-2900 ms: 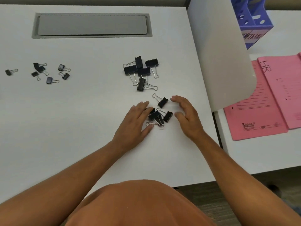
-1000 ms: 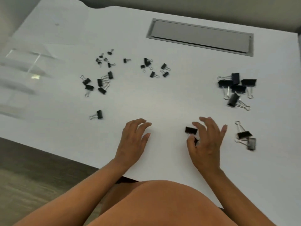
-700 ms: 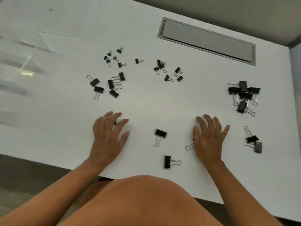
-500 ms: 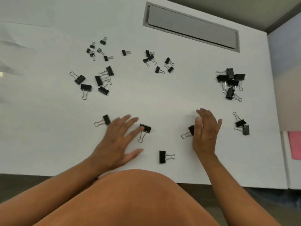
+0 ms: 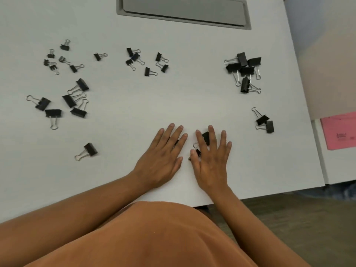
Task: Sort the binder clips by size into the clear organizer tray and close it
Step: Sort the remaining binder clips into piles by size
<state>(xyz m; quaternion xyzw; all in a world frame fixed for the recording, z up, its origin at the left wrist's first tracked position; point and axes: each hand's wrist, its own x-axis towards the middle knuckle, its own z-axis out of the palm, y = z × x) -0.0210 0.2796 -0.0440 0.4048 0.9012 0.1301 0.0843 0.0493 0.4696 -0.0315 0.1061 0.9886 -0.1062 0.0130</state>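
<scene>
Sliding together now, both hands, side by side near the front edge of the smooth white counter (image 5: 192, 101). Left hand (image 5: 161, 158) lying flat, fingers straight, covering a black clip almost fully. Right hand (image 5: 211, 158) lying flat too, fingers spread, pressing on two black binder clips (image 5: 205, 137) with shiny wire loops poking out by the thumb. Sitting alone to the left, one boxy black clip (image 5: 90, 149). Lying far left, tiny clips (image 5: 57, 58), with middle-size clips (image 5: 77, 101) below them. Resting farther back in the middle, small clips (image 5: 146, 61). Piling up far right, big clips (image 5: 243, 70), with two more clips (image 5: 264, 122) nearer. Not showing anywhere, the clear tray. Peeking in at the right edge, pink paper (image 5: 341, 130).
</scene>
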